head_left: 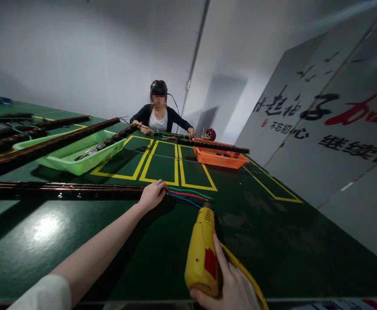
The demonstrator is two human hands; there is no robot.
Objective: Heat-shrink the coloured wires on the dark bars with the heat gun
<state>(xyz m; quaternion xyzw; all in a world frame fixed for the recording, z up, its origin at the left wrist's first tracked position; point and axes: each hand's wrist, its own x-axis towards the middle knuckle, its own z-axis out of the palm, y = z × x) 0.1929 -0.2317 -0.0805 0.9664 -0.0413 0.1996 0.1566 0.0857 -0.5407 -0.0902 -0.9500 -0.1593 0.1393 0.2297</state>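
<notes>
My right hand (232,280) is wrapped round a yellow heat gun (201,254) with a red label on its side. The gun's dark nozzle points away from me, close to the free ends of green, red (188,194) and blue wires. These wires come out of the end of a long dark bar (65,190) lying across the table from the left. My left hand (154,193) is closed over that end of the bar, where the wires emerge; its fingertips hide the exact joint.
The green table (272,241) has yellow taped rectangles. Past the bar stand a light green basket (78,165) and an orange basket (220,159), with dark bars lying in or across them. More bars (10,133) lie at left. Opposite, a person (159,116) handles another bar.
</notes>
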